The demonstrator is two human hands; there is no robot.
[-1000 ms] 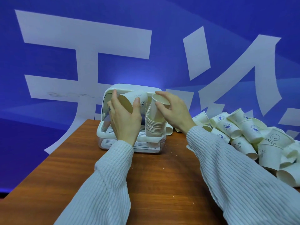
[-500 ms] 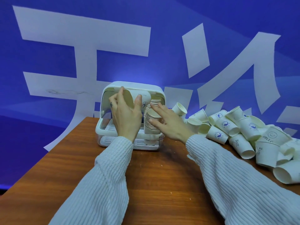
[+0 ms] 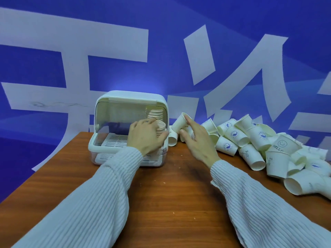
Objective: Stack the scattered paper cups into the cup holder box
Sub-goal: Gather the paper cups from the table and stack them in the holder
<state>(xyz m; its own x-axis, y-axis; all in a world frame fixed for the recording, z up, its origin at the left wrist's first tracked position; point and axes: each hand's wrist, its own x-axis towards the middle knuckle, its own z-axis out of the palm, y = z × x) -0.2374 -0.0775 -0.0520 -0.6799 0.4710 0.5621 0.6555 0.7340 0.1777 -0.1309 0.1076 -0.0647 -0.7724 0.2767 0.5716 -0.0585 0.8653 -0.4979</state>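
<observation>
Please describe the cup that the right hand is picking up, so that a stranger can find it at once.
On the brown wooden table, just right of the white plastic cup holder box, begins a pile of white paper cups. At its left end, the right hand grips one plain cup. Only this cup is lifted and tilted, mouth up-left.

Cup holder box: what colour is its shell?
White cup holder box, with a clear front cover; head view.

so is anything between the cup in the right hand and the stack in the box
Only the left hand. It rests on the front stack inside the open box, right where the cup in the right hand would go. The lid is up and nothing else blocks the short path across.
</observation>
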